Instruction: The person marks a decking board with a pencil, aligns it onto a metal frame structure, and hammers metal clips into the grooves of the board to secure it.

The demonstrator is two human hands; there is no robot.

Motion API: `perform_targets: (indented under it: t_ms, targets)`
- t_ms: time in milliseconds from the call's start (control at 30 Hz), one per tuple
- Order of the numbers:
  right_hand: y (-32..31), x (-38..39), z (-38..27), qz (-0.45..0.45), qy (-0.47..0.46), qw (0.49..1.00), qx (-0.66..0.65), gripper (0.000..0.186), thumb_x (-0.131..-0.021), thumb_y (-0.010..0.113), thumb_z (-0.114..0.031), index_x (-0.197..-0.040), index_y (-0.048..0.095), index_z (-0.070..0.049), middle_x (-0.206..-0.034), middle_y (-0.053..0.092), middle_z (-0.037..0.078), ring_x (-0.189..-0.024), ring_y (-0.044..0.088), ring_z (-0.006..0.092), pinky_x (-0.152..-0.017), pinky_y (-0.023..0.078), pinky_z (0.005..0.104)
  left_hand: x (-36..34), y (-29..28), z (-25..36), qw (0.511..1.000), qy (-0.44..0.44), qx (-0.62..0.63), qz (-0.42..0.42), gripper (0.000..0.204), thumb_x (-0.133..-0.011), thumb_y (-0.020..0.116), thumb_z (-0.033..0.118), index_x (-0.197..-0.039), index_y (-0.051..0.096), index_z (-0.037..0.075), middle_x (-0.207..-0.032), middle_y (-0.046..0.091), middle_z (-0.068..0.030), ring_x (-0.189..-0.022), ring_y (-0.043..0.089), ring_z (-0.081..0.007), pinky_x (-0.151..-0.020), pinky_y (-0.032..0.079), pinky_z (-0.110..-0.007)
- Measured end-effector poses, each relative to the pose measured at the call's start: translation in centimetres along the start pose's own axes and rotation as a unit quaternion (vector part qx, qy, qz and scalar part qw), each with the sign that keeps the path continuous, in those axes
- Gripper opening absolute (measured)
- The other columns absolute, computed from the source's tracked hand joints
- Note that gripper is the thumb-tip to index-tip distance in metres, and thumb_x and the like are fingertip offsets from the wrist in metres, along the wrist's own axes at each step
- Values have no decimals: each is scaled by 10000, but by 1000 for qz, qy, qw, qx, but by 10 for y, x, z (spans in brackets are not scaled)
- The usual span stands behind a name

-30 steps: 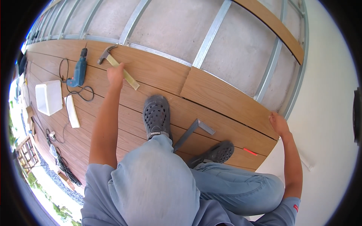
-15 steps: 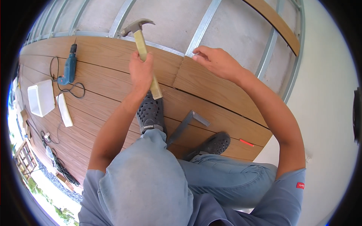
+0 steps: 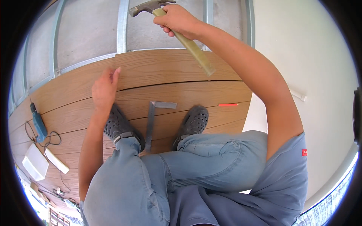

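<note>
My right hand (image 3: 177, 23) is closed around the handle of a claw hammer (image 3: 194, 51), just below its metal head. The hammer slants over the front plank and the metal frame, its handle end pointing down and right. My left hand (image 3: 104, 90) is over the brown wood-grain deck planks (image 3: 158, 64), beside the end joint of the front plank. Its fingers curl towards the thumb but are smeared by motion, so whether they hold anything is unclear. A metal try square (image 3: 151, 120) lies on the planks between my two dark clogs (image 3: 194, 122).
Ahead, galvanised metal joists (image 3: 123, 26) stand over a grey concrete floor. A red pencil (image 3: 228, 104) lies on the planks at right, near a white wall (image 3: 298, 64). At left are a blue corded drill (image 3: 39, 122), a white bin (image 3: 36, 162) and a white strip (image 3: 56, 161).
The hammer has passed from my left hand to my right, which has lifted it forward. My left hand is now near the plank joint. The view has swung to the right.
</note>
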State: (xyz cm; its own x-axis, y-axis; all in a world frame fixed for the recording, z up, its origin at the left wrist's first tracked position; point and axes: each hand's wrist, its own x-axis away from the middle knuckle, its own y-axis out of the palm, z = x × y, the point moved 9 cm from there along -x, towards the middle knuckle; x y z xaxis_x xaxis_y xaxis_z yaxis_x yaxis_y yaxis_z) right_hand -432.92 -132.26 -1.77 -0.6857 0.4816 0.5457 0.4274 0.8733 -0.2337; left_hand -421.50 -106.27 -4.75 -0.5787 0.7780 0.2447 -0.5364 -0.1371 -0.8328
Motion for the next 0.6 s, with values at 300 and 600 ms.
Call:
perform_targets:
  t_ms: [300,600]
  targets:
    - [-105,32,70,-33,7,885,464,269,-818,619,-157,-1020,584,17,-716,641,163,-573,627,276,-530,509,413,-4,60,-40,984,38,-99,-146,522,-961,573,513,-815,632,15,-763,658,-214,-757,635,-432,-677,478,-509]
    - [-177,32,137,13,27,832,553,241,-794,659,-116,-1006,702,-10,-1044,708,220,-983,681,372,-834,548,467,-11,81,-65,970,-38,47,-235,477,-974,622,398,-726,593,-9,-521,530,-103,-457,516,-224,-468,402,-396]
